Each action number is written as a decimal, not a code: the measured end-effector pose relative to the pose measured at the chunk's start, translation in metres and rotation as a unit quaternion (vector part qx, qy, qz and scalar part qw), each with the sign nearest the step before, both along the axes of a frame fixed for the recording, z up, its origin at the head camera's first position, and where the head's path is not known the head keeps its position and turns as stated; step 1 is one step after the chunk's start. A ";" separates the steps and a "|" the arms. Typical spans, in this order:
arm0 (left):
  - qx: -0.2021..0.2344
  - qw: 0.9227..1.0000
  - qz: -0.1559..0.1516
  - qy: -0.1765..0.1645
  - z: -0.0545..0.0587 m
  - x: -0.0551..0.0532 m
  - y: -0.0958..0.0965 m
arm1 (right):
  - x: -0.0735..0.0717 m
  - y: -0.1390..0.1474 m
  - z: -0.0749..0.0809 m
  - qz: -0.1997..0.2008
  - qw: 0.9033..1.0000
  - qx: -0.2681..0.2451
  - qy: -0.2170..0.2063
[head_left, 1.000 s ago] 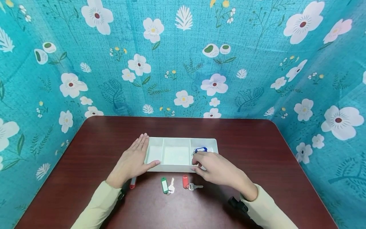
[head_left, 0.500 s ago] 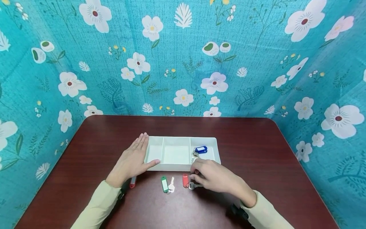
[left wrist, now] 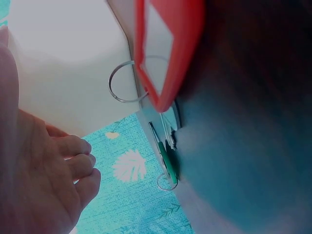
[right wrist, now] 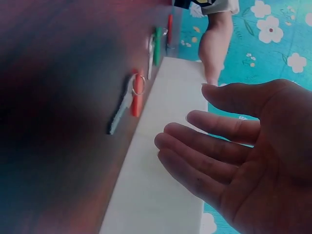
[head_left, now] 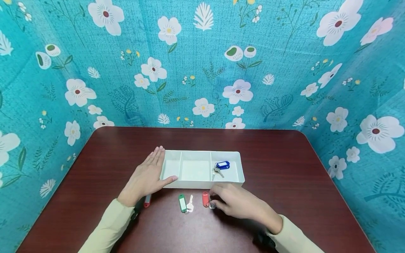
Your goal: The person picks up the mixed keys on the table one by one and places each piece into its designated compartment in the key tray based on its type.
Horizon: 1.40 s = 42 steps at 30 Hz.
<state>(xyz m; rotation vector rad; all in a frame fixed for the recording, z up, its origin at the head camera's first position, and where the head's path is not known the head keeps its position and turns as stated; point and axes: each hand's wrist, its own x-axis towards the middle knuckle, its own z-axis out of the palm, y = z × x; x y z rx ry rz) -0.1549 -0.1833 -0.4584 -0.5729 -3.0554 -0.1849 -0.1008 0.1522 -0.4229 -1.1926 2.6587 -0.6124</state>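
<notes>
A white three-compartment tray (head_left: 190,184) lies crosswise on the table. My left hand (head_left: 145,179) rests along its left end, fingers straight and thumb over the front rim. In the right compartment lies a blue key tag (head_left: 223,165) with its key (head_left: 217,171). My right hand (head_left: 235,202) hovers at the front right of the tray, over the key of a red key tag (head_left: 205,199), hiding most of that key. In the right wrist view its fingers are loosely bent with nothing between them, and the red tag's key (right wrist: 122,107) lies on the table apart from them.
A green key tag (head_left: 182,203) with a silver key (head_left: 190,203) lies in front of the tray's middle. Another red key tag (head_left: 147,200) is partly hidden beside my left wrist. A blue floral cloth (head_left: 202,70) hangs behind the dark wooden table (head_left: 269,151).
My right hand has moved out of the right compartment toward the front, uncovering the blue tag and its key, and is now over the red tag's key. My left hand has stayed put.
</notes>
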 end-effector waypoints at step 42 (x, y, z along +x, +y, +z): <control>0.009 1.000 -0.005 -0.005 0.000 0.002 -0.001 | 0.017 -0.002 -0.033 0.023 0.993 0.105 0.042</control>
